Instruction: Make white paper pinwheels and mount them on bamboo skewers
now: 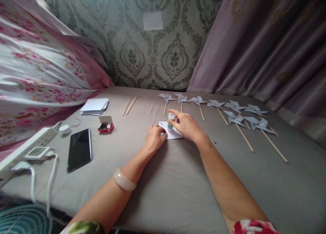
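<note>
My right hand [187, 125] is closed around a glue stick [169, 126], a white tube with a green label, held upright with its lower end at a white piece of paper [175, 135]. The paper lies on the cloth in front of me, its surface partly hidden by the hands and the tube. At its left edge my left hand [154, 139] grips the sheet with curled fingers; its thumb is near the tube. A pale bangle [124, 180] circles my left wrist.
Several paper pinwheels on sticks [236, 120] lie to the right. Two or three loose sticks [131, 105], a stack of white paper [94, 106], a red box of small dark pieces [105, 126], a phone [79, 150], a white round cap [65, 129] and a power strip [28, 156] lie left.
</note>
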